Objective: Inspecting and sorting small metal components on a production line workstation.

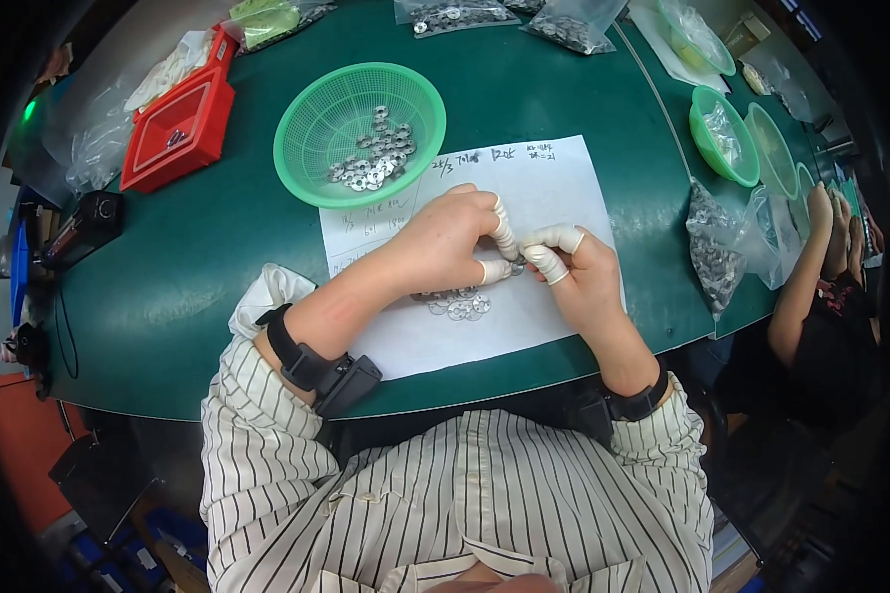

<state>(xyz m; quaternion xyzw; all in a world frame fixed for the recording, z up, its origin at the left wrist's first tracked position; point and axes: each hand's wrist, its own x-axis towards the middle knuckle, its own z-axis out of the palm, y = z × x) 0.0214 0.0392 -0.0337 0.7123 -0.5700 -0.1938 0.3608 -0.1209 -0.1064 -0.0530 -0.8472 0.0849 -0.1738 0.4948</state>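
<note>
My left hand [455, 237] and my right hand [591, 287] meet above a white paper sheet [554, 188]. White finger cots cover the thumb and index finger of each. Between the fingertips is a small metal piece [518, 267], mostly hidden, with both hands pinching it. Just below my left hand, several small round metal pieces with holes [457, 304] lie on the sheet. A green mesh basket [311, 124] at the sheet's upper left corner holds many similar pieces [376, 163]. Handwriting marks the sheet's upper part.
A red tray [183, 128] with a few small metal parts stands at the left, near a black device [87, 225]. Bags of metal pieces lie along the far edge and at the right [714, 247]. Green baskets [727, 138] stand at the right, where another person [821, 306] works.
</note>
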